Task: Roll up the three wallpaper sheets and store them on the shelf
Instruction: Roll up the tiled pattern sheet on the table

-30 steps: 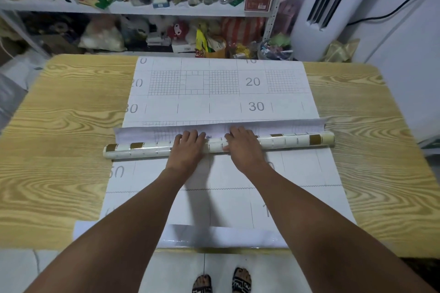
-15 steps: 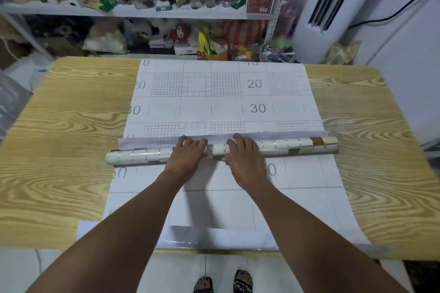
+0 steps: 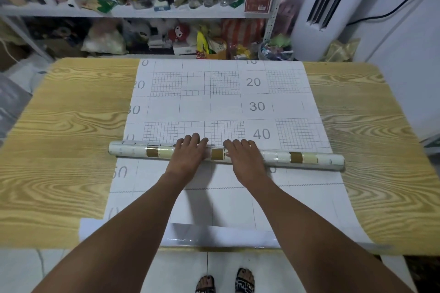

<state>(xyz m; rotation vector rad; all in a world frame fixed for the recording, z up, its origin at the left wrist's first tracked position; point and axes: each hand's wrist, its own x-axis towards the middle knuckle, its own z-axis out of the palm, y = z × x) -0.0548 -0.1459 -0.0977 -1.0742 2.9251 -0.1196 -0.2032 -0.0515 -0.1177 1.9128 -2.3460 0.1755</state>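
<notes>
Left hand point(image 3: 188, 156) and right hand point(image 3: 244, 158) press palm-down, side by side, on the middle of the wallpaper roll point(image 3: 309, 158), fingers point(image 3: 195, 138) nearly straight and gripping nothing, likely to hold the winding tight; roll lies crosswise on a flat gridded sheet point(image 3: 195, 107) mid-counter point(image 3: 71, 150).

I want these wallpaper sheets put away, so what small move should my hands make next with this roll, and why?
Probably curl your left hand and right hand round the roll and lift it toward the shelf. It looks fully wound, with no loose flap showing. The hands only press flat on it, and it lies on a flat gridded sheet awaiting rolling.
</notes>
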